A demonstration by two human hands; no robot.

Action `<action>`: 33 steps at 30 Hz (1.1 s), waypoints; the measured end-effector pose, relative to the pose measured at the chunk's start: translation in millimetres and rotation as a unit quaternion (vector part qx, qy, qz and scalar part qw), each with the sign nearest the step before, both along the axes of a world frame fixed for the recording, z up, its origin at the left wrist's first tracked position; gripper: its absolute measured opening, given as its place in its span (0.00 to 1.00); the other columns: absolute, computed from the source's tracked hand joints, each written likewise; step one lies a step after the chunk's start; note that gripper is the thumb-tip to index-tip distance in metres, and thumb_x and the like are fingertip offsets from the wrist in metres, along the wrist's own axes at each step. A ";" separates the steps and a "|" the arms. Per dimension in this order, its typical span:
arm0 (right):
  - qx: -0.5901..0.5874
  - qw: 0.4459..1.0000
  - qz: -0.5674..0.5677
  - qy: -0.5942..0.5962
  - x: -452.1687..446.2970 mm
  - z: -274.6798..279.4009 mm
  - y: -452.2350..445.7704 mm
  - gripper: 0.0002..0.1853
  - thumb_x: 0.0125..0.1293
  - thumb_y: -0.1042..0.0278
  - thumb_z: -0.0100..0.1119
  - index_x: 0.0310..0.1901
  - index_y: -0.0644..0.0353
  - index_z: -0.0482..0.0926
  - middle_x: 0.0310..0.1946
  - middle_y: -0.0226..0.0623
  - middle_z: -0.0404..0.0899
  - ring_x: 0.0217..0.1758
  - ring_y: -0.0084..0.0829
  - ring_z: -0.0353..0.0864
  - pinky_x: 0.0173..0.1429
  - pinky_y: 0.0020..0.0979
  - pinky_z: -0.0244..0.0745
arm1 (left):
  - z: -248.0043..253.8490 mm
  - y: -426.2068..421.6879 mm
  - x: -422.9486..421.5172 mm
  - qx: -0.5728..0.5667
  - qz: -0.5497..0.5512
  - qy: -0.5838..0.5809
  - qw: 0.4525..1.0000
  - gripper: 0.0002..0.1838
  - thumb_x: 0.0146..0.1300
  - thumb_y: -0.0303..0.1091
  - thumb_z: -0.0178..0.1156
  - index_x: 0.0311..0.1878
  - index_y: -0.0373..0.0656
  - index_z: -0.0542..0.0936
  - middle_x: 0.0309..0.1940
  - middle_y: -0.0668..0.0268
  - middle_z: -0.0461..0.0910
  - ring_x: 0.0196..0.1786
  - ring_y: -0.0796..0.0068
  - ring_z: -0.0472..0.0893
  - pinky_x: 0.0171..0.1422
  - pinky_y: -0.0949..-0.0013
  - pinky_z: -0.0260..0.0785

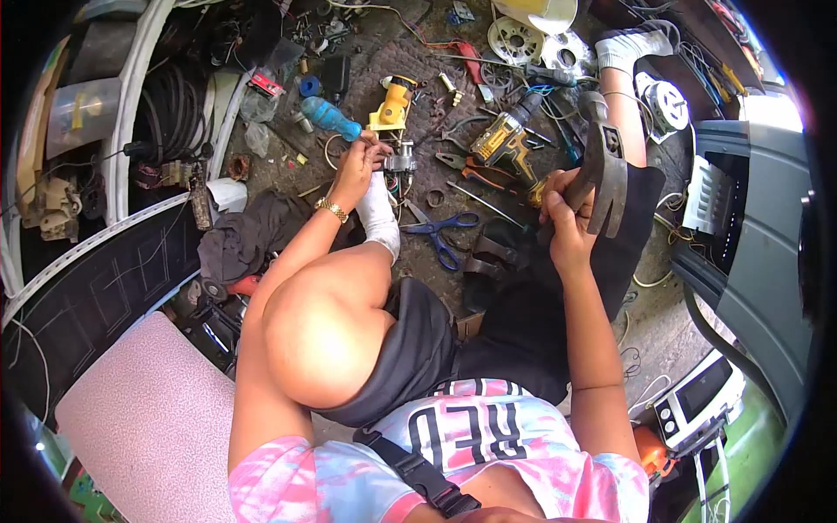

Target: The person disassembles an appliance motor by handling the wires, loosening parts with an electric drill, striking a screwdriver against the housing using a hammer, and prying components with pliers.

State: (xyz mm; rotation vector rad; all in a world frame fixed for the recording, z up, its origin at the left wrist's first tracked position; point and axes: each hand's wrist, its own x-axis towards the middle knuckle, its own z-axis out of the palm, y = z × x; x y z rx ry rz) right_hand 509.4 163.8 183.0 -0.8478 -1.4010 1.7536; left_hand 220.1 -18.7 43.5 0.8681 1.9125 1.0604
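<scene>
My left hand (356,170) is closed at the neck of a blue-handled screwdriver (331,117); its shaft is hidden behind my fingers. Just right of those fingertips is a silver metal part (401,159) with wires below it, attached or close to a yellow housing (394,103). My foot in a white sock (377,213) is against the metal part. My right hand (568,222) grips a claw hammer (605,174), raised over my other leg with its worn steel head toward the camera.
A yellow cordless drill (504,144), pliers (479,170), blue-handled scissors (443,234) and a thin screwdriver (488,206) lie on the dirty floor. Metal motor covers (514,39) are farther back. A pink padded seat (148,410) is at left, a grey cabinet (758,218) at right.
</scene>
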 end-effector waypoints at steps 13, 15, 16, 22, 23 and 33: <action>0.055 0.998 0.011 -0.030 -8.9 0.0 -3.5 0.01 0.55 0.79 0.55 0.28 0.66 0.74 0.18 0.26 0.68 0.21 0.17 0.63 0.26 0.25 0.57 | -5.8 1.3 8.5 0.028 -0.004 0.050 0.998 0.05 0.75 0.28 0.42 0.50 0.41 0.65 0.41 0.62 0.80 0.46 0.70 0.83 0.50 0.66 0.80; 0.052 0.998 0.013 -0.032 -8.1 1.2 -4.2 0.01 0.55 0.79 0.55 0.28 0.66 0.74 0.18 0.26 0.68 0.20 0.17 0.63 0.26 0.25 0.58 | -5.6 0.8 9.5 0.029 0.001 0.048 0.998 0.05 0.75 0.28 0.42 0.50 0.41 0.65 0.41 0.62 0.80 0.47 0.70 0.83 0.50 0.66 0.80; 0.049 0.998 0.016 -0.034 -7.4 1.6 -4.1 0.01 0.55 0.79 0.55 0.28 0.66 0.74 0.18 0.27 0.68 0.20 0.18 0.63 0.26 0.25 0.58 | -5.4 1.2 10.1 0.029 0.007 0.045 0.999 0.05 0.75 0.29 0.42 0.50 0.41 0.65 0.41 0.62 0.80 0.47 0.71 0.83 0.49 0.67 0.80; 0.054 0.997 0.024 -0.042 -5.3 -1.8 -5.7 0.01 0.55 0.80 0.56 0.28 0.66 0.74 0.17 0.28 0.69 0.19 0.19 0.64 0.26 0.26 0.59 | -6.8 1.4 11.3 0.040 0.037 0.032 0.998 0.06 0.75 0.31 0.44 0.48 0.40 0.69 0.40 0.61 0.83 0.45 0.68 0.84 0.46 0.67 0.78; 0.054 0.997 0.024 -0.041 -6.0 -1.4 -6.4 0.01 0.55 0.80 0.56 0.28 0.66 0.74 0.17 0.28 0.69 0.19 0.19 0.64 0.26 0.26 0.59 | -6.9 0.5 11.0 0.041 0.037 0.033 0.998 0.06 0.75 0.31 0.44 0.48 0.40 0.69 0.40 0.61 0.83 0.45 0.68 0.84 0.46 0.67 0.78; 0.053 0.996 0.038 -0.057 -17.6 3.6 -8.5 0.06 0.56 0.80 0.58 0.36 0.66 0.76 0.24 0.27 0.73 0.24 0.15 0.68 0.29 0.21 0.63 | -7.7 -1.1 9.8 0.055 0.018 0.042 0.997 0.05 0.75 0.30 0.44 0.48 0.41 0.69 0.40 0.62 0.82 0.45 0.69 0.84 0.47 0.66 0.78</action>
